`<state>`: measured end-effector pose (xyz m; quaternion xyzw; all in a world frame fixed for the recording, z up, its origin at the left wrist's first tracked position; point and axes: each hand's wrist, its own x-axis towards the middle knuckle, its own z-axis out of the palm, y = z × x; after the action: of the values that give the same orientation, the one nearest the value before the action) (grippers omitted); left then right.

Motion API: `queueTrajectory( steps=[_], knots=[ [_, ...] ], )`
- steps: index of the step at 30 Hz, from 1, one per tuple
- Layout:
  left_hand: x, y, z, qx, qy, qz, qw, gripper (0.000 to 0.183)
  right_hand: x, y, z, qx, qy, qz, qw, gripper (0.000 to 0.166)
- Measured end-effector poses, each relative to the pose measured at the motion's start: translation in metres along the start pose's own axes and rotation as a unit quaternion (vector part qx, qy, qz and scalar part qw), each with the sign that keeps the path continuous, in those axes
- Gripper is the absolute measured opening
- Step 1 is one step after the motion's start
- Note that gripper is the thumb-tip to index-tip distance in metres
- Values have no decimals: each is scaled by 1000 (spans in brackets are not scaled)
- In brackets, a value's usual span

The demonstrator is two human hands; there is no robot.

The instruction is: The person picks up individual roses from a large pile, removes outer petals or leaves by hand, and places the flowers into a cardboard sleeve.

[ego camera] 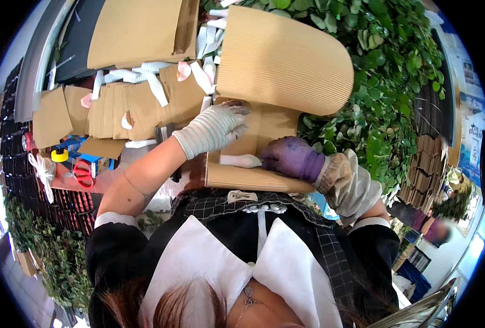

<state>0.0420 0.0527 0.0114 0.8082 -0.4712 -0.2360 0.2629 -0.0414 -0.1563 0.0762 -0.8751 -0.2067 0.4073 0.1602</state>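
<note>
Before me lies a sheet of corrugated cardboard (263, 178), its near edge folded up against my apron. My left hand (215, 127), in a pale striped glove, rests at the sheet's left side with its fingertips bent down onto the cardboard. Whether it grips anything there is hidden. On the sheet lies a white foam net sleeve (241, 160). The curled fingers of my right hand (292, 159), in a stained purple glove, close at the sleeve's right end. Beyond both hands, a round-ended corrugated cardboard piece (283, 61) overhangs the sheet.
Cut cardboard pieces (144, 102) and loose foam sleeves (121, 75) spread at the left. Red-handled scissors (84, 174) and yellow tape (59, 155) lie nearer. Leafy green stems (381, 90) heap at the right, beside stacked cardboard (424, 164). Another person (431, 227) is at far right.
</note>
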Motion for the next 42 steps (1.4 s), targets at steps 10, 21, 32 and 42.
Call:
queueTrajectory(
  steps=[10, 21, 32, 42],
  knots=[
    [-36, 1, 6, 143, -45, 126, 981, 40, 28, 4, 30, 98, 50, -87, 990, 14],
    [-39, 3, -80, 122, -58, -12, 991, 36, 31, 8, 41, 91, 50, -81, 991, 15],
    [-4, 34, 0, 62, -108, 38, 991, 26, -93, 64, -65, 222, 506, 139, 821, 18],
    [-3, 38, -7, 75, -132, 45, 987, 28, -30, 152, -44, -331, 209, 234, 890, 26]
  ],
)
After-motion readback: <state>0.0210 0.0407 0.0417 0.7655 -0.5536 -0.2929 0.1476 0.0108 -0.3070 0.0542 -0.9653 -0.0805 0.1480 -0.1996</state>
